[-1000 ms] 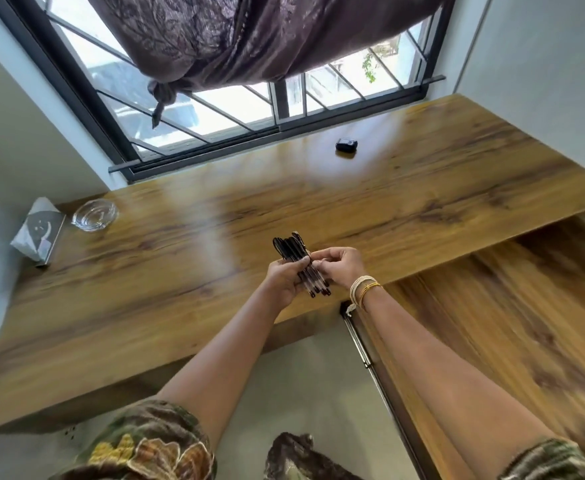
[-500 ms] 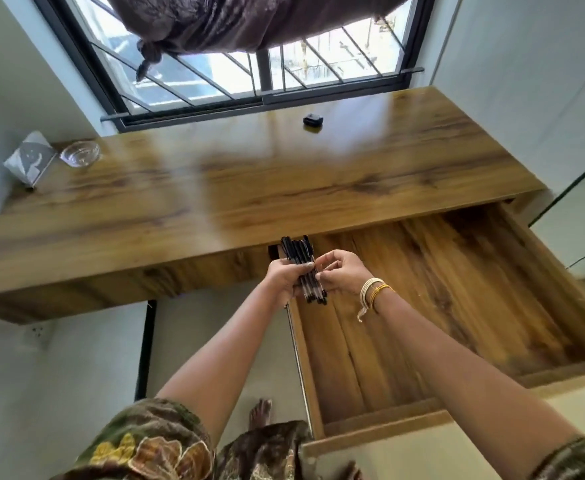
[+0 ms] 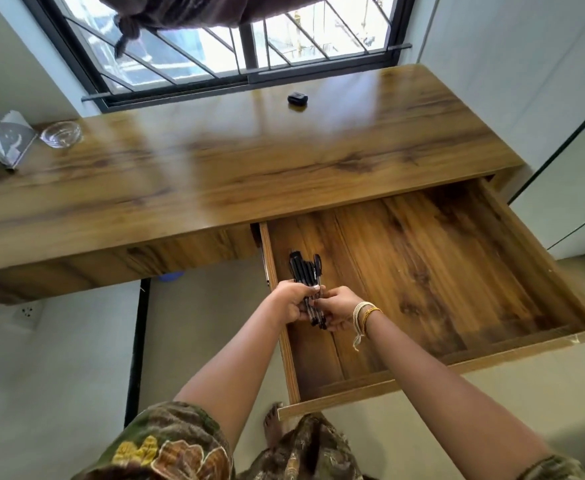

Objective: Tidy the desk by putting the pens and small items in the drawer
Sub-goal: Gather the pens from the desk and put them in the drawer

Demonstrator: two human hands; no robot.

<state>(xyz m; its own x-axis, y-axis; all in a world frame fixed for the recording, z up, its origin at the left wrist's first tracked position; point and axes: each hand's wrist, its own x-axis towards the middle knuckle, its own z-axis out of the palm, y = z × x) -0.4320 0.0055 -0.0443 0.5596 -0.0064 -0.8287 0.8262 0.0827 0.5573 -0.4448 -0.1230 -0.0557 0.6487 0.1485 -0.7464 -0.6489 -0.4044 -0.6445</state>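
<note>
A bundle of several black pens [image 3: 305, 271] is held between both my hands over the left end of the open wooden drawer [image 3: 457, 258]. My left hand [image 3: 291, 299] grips the bundle's lower part from the left. My right hand [image 3: 341, 308], with threads and a bangle at the wrist, grips it from the right. The pen caps point away from me, toward the desk edge. A small black item [image 3: 297, 98] lies on the wooden desk [image 3: 214, 168] near the window.
A glass dish [image 3: 60, 133] and a grey tissue pack [image 3: 8, 140] sit at the desk's far left corner. The drawer juts out under the desk's right half, its front rail [image 3: 422, 375] nearest me. White cabinet fronts stand on the right. My foot shows on the floor below.
The view has dropped and pulled back, so the whole open drawer shows. Both hands carried the pen bundle from above the desk edge down over the drawer's left end.
</note>
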